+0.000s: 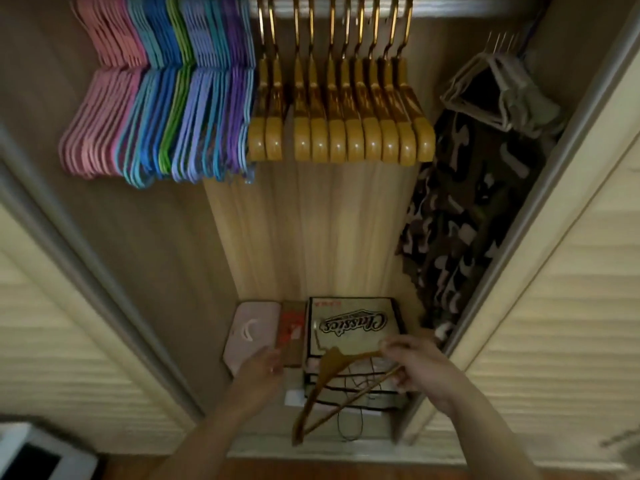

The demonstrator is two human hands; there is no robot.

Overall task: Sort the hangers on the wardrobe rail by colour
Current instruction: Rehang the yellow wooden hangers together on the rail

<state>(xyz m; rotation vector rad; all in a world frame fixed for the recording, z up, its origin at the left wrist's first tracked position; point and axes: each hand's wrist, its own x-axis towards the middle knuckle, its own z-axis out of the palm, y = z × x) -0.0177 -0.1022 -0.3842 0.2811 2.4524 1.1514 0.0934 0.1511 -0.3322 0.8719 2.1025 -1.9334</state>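
A metal rail (467, 6) runs across the top of the wardrobe. Pink hangers (100, 116) hang at its far left, then blue, green and purple hangers (194, 123) bunched together. Several wooden hangers (343, 133) hang in the middle. Grey-white hangers (485, 88) hang at the right. Low down, my right hand (415, 365) grips a brown wooden hanger (332, 386) that tilts down to the left. My left hand (263, 367) hovers beside it with relaxed fingers, holding nothing.
A camouflage garment (460, 230) hangs at the right. On the wardrobe floor lie stacked boxes (353, 327), one marked "Classics", and a pink case (249, 330). Louvred sliding doors (554, 341) flank the opening. A white object (31, 455) sits at the bottom left.
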